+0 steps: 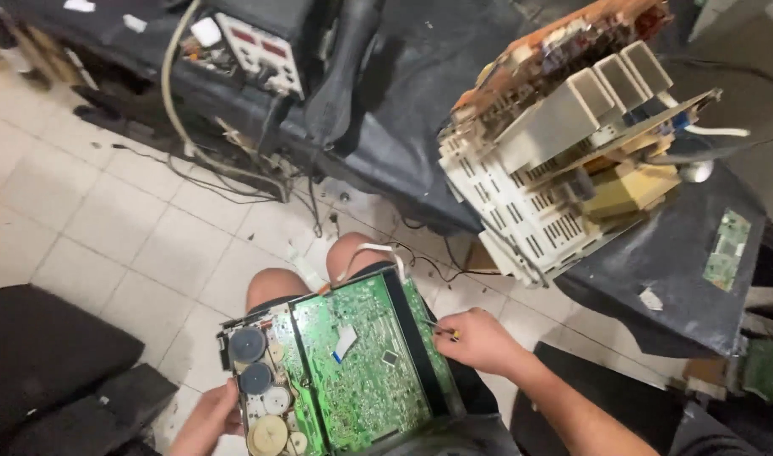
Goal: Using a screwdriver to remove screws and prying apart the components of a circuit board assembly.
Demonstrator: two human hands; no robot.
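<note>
left grip [207,415] clasps deck's [336,371] edge | right grip [479,340] pinches screwdriver [441,330]; tip beside green board [361,363]

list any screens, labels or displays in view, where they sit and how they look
Bench meter: top centre-left on the dark table, pale boxy front panel with two small red displays.
White sticker: right, on the black cloth under the opened chassis, small and crumpled.
No packages or signs visible.
</note>
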